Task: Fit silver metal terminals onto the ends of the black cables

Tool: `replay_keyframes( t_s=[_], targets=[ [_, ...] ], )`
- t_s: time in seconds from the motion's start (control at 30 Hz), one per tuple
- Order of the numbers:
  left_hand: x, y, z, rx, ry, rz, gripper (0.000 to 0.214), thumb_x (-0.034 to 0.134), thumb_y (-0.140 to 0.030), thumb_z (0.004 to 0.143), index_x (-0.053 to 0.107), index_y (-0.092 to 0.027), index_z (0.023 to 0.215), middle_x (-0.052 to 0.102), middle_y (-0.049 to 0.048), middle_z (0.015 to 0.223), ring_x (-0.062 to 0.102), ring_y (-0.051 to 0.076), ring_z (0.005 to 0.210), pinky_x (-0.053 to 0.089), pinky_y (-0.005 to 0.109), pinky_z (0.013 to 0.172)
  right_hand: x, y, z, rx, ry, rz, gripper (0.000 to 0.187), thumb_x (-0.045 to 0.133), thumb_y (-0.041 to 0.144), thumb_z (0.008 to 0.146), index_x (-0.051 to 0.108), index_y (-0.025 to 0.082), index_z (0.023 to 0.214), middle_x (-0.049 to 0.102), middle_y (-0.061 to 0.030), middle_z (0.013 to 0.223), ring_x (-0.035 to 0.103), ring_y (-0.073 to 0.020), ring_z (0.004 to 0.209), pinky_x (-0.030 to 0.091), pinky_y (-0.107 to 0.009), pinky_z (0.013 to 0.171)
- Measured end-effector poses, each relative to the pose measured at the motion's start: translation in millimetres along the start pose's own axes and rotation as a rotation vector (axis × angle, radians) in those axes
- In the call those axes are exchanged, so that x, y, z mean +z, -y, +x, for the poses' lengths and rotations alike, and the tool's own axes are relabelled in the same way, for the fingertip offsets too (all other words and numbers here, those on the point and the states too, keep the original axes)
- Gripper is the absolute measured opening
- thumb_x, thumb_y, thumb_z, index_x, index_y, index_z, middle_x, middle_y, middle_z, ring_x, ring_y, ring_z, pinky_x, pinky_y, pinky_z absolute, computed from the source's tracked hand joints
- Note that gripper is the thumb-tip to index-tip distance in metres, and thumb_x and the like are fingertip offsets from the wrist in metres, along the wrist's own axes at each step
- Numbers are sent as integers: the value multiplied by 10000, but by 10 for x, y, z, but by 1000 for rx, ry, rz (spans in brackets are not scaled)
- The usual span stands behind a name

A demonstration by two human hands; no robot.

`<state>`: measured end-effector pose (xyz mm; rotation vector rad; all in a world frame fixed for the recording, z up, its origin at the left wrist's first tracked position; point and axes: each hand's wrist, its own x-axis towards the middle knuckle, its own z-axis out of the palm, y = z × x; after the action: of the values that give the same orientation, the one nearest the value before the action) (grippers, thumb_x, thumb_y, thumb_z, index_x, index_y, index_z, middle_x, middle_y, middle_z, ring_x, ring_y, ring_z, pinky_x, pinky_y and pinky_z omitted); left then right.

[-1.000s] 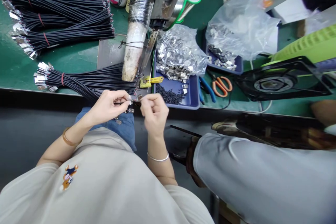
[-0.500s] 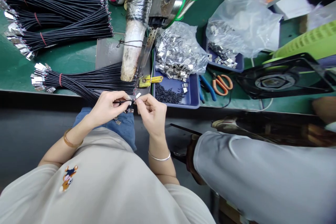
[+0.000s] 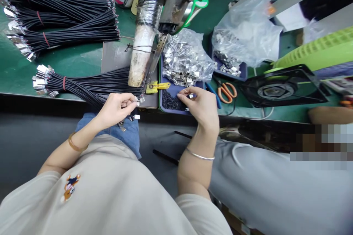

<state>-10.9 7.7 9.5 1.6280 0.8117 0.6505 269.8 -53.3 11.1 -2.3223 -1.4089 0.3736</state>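
Note:
My left hand (image 3: 117, 108) is closed in a pinch on a thin black wire with a small metal clip at its tip (image 3: 141, 99), at the bench's front edge. A bundle of black wires (image 3: 93, 84) tied with a red band lies just beyond it. My right hand (image 3: 200, 104) is over the blue tray (image 3: 201, 85), its fingers pinched on a small metal clip (image 3: 190, 96). The tray holds a clear bag of metal clips (image 3: 184, 58) and a heap of small black sleeves (image 3: 169, 102).
More wire bundles (image 3: 63, 22) lie at the back left. A wrapped soldering tool (image 3: 146, 25), a solder spool (image 3: 200, 0), orange-handled scissors (image 3: 227, 91), a second bag of clips (image 3: 245, 33) and a black fan (image 3: 278, 90) sit on the green bench. Another person's grey sleeve (image 3: 275, 187) is at right.
My right hand has left the wire tip and moved right to the blue tray, where it pinches a clip. My left hand stays holding the wire.

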Motion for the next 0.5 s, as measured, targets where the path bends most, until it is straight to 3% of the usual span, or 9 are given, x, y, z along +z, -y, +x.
replay_keyframes(
  t_s=[0.23, 0.4, 0.5],
  targets=[
    [38, 45, -4, 11, -58, 12, 160, 588, -249, 797, 681, -120, 777, 471, -46, 550, 374, 72, 521, 323, 209, 523, -23, 99, -56, -1, 55, -41, 76, 624, 281, 716, 612, 216, 680, 657, -13, 676, 495, -142, 551, 354, -298, 635],
    [51, 18, -2, 13, -65, 13, 128, 587, -235, 787, 650, -137, 735, 458, -53, 538, 365, 71, 516, 321, 208, 524, 57, 160, -213, 23, -204, 193, 120, 622, 324, 743, 574, 221, 705, 523, 48, 580, 391, -106, 480, 327, -280, 556],
    [59, -2, 1, 6, -73, 6, 122, 594, -230, 787, 647, -133, 736, 459, -52, 541, 365, 69, 519, 321, 205, 523, 138, 343, -378, -39, -346, 474, 181, 633, 389, 806, 584, 219, 769, 608, 7, 691, 521, -124, 587, 387, -257, 554]
  ],
)
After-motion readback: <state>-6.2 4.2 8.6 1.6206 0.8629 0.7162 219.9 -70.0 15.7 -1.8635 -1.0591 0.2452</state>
